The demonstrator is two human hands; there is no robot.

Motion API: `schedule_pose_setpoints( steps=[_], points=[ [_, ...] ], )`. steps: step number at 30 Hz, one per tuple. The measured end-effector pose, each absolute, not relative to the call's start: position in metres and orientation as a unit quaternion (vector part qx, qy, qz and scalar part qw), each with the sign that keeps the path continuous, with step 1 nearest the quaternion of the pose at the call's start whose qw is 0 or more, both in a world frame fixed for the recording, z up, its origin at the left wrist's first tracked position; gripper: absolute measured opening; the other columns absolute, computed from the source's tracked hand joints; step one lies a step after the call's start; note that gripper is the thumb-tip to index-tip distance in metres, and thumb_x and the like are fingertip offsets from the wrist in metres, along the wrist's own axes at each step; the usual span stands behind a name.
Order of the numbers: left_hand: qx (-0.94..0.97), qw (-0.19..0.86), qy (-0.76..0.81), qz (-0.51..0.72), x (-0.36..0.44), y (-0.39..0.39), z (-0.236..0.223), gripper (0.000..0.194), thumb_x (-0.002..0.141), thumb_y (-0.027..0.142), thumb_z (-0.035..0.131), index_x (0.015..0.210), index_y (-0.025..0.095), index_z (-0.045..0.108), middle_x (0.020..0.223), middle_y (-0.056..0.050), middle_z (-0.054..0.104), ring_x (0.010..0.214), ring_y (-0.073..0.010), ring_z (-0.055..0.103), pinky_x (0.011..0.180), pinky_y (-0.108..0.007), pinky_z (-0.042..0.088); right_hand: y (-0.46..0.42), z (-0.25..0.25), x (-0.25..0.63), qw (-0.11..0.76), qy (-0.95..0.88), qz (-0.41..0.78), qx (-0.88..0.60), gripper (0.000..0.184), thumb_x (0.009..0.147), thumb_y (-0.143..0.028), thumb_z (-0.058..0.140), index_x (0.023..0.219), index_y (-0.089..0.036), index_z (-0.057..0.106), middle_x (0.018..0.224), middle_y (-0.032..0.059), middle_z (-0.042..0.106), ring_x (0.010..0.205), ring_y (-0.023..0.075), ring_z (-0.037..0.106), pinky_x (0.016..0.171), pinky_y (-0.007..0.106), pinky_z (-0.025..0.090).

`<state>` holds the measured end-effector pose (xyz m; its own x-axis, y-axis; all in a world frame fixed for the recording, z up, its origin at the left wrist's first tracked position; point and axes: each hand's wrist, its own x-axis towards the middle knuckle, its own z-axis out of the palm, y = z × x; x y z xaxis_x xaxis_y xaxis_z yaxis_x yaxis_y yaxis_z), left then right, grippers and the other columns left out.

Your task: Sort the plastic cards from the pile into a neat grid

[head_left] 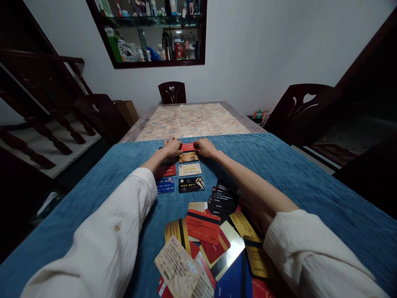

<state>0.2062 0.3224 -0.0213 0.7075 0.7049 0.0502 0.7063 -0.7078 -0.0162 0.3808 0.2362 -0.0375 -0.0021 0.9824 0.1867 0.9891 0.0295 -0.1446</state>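
Observation:
At the far end of the laid-out cards, my left hand [173, 147] and my right hand [205, 147] pinch a red card [187, 147] by its left and right ends. Just nearer lies a gold-brown card [188, 157], followed by a cream card [190, 169] and a black VIP card [191, 184] in the same column. To the left, a dark red card [166, 170] and a blue card [165, 185] form another column, partly hidden by my left arm. A dark card edge shows beside my left hand.
A loose pile of mixed cards, with an orange-red card [203, 226] on top, lies close to me. Black cards [223, 199] fan out beside it. Blue cloth [263, 165] covers the near part of the patterned table [192, 118]. Chairs [172, 92] stand around it.

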Motion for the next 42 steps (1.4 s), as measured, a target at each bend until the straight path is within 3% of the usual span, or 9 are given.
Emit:
schedule_pose_setpoints(
  steps=[7,11,18,25,29,35,42],
  points=[
    [-0.925,0.014,-0.380,-0.017,0.207,0.325,-0.022,0.019,0.073,0.025,0.061,0.090,0.021,0.069,0.113,-0.014,0.066,0.124,-0.0371,0.046,0.094,-0.052,0.042,0.241,-0.040,0.383,0.128,-0.718,-0.012,-0.684,0.032,0.089,-0.019,0.054,0.114,-0.022,0.074,0.113,0.0090,0.074,0.103,0.0213,0.065,0.079,0.024,0.044],
    [-0.925,0.012,-0.379,-0.009,0.208,0.323,-0.021,0.026,0.070,0.019,0.059,0.094,0.021,0.070,0.113,-0.014,0.067,0.126,-0.0383,0.045,0.094,-0.053,0.042,0.242,-0.041,0.384,0.128,-0.725,-0.013,-0.676,0.033,0.090,-0.020,0.052,0.113,-0.023,0.075,0.109,0.0081,0.075,0.099,0.0212,0.065,0.077,0.024,0.043],
    [-0.919,0.016,-0.395,0.006,0.209,0.325,-0.021,0.043,0.071,0.023,0.057,0.112,0.022,0.071,0.120,-0.013,0.066,0.127,-0.0384,0.043,0.095,-0.051,0.041,0.243,-0.041,0.383,0.118,-0.739,-0.022,-0.663,0.035,0.088,-0.016,0.054,0.113,-0.023,0.076,0.117,0.0097,0.071,0.105,0.0231,0.062,0.081,0.025,0.043],
    [-0.921,0.005,-0.389,0.023,0.209,0.328,-0.017,0.043,0.068,0.018,0.054,0.107,0.024,0.071,0.116,-0.012,0.069,0.130,-0.0371,0.040,0.099,-0.055,0.039,0.241,-0.039,0.387,0.101,-0.753,-0.013,-0.651,0.045,0.083,-0.007,0.054,0.121,-0.023,0.072,0.117,0.0101,0.070,0.102,0.0215,0.063,0.082,0.025,0.043],
    [-0.920,0.012,-0.391,-0.030,0.206,0.323,-0.017,0.040,0.070,0.021,0.056,0.106,0.023,0.072,0.121,-0.013,0.066,0.133,-0.0376,0.038,0.101,-0.054,0.038,0.235,-0.037,0.392,0.110,-0.747,-0.014,-0.656,0.053,0.084,-0.009,0.053,0.134,-0.024,0.063,0.121,0.0090,0.069,0.107,0.0239,0.060,0.083,0.028,0.044],
    [-0.929,0.028,-0.363,-0.062,0.199,0.296,-0.015,0.050,0.072,0.017,0.055,0.120,0.023,0.069,0.136,-0.014,0.057,0.142,-0.0391,0.028,0.107,-0.060,0.029,0.214,-0.029,0.400,0.128,-0.738,-0.026,-0.662,0.049,0.087,-0.011,0.052,0.132,-0.026,0.063,0.120,0.0084,0.068,0.115,0.0278,0.054,0.086,0.035,0.044],
    [-0.942,0.033,-0.323,-0.084,0.197,0.250,-0.008,0.039,0.084,0.022,0.050,0.119,0.022,0.067,0.139,-0.014,0.056,0.143,-0.0381,0.026,0.106,-0.059,0.030,0.175,-0.016,0.405,0.144,-0.745,-0.055,-0.649,0.035,0.090,-0.015,0.052,0.120,-0.022,0.068,0.116,0.0100,0.067,0.109,0.0270,0.052,0.082,0.034,0.040]
  ],
)
